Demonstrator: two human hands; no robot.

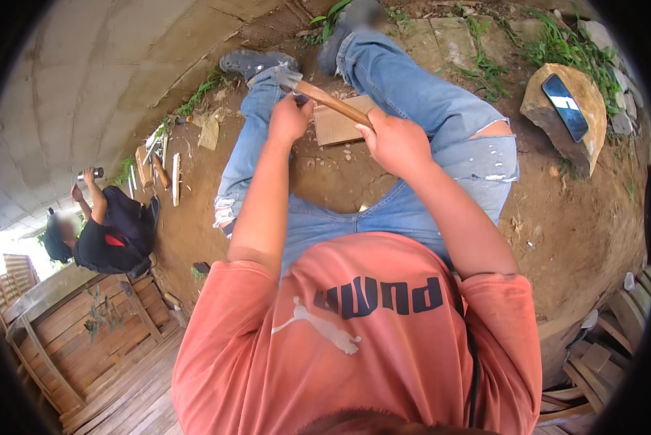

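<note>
A hammer [334, 104] with a wooden handle slants between my legs, its grey metal head up by my left shin. My right hand [399, 145] is closed around the lower end of the handle. Just below the hammer head is my left hand [289, 122], fingers closed, with a small dark thing at its fingertips that I cannot make out. Beneath the handle, a flat piece of wooden board [338, 125] lies on the dirt between my feet, partly covered by the handle and my right hand. Small chips are scattered around it.
A phone [565, 107] rests on a large rock [585, 145] at the right. Wood pieces [176, 180] lie by the concrete wall [115, 65]. At the left, another person [115, 225] squats, holding a dark cylindrical object. Planks [594, 373] are piled lower right.
</note>
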